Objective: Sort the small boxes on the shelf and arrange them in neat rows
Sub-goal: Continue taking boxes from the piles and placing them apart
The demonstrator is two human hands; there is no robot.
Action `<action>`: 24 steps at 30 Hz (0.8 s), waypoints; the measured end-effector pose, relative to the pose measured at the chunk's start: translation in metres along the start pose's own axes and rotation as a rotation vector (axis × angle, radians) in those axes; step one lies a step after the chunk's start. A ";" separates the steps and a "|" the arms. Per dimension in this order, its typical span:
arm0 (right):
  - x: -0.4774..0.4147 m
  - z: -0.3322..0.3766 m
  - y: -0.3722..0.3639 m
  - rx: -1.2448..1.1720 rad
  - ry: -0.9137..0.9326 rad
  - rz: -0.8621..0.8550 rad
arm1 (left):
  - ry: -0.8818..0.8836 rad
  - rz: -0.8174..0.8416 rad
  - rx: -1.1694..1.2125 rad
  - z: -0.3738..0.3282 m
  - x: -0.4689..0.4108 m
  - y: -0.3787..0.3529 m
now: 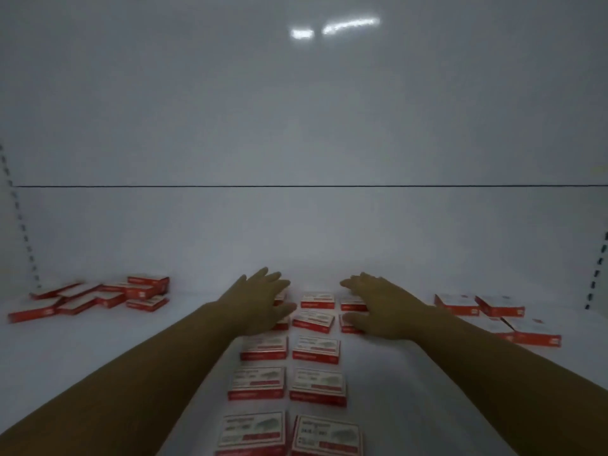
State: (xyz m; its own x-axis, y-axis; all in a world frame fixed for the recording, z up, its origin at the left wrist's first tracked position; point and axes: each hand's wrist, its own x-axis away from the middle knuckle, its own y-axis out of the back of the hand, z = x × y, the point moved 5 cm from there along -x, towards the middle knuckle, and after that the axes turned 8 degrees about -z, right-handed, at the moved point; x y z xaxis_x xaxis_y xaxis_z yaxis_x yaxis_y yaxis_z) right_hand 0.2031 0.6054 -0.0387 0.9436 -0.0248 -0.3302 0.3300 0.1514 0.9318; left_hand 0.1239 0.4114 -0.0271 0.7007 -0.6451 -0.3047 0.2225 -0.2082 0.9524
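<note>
Small red-and-white boxes lie flat on a white shelf (98, 350). Several form rows in the middle, running from the front edge (255, 432) back to a far box (317, 300). My left hand (260, 304) is spread flat over the far boxes of the left column, fingers apart. My right hand (378, 307) is spread over boxes of a third column on the right (348, 324), partly hiding them. Neither hand grips a box. A loose heap of boxes (108, 296) lies at the far left. Another loose group (500, 315) lies at the far right.
The shelf's white back wall (302, 225) rises just behind the hands. Perforated uprights stand at the left (19, 218) and right (597, 274) edges. Bare shelf surface shows between the middle rows and each side group.
</note>
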 end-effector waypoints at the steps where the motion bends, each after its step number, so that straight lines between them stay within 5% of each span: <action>1: -0.006 0.020 -0.004 0.010 0.034 0.020 | 0.021 -0.015 -0.001 0.021 0.012 0.007; 13: -0.071 0.277 -0.083 -0.017 0.241 0.096 | 0.264 0.067 -0.137 0.287 0.176 0.039; 20: -0.119 0.338 -0.138 -0.023 0.283 0.137 | 0.331 0.065 -0.023 0.346 0.179 0.015; 24: -0.158 0.365 -0.150 -0.114 0.321 0.075 | 0.394 -0.089 -0.062 0.375 0.182 0.018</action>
State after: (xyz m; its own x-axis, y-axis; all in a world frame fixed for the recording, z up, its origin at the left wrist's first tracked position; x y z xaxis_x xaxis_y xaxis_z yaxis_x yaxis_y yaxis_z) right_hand 0.0143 0.2256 -0.0709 0.9025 0.3004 -0.3086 0.2375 0.2507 0.9385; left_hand 0.0014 0.0147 -0.0668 0.8801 -0.2932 -0.3735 0.3263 -0.1982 0.9243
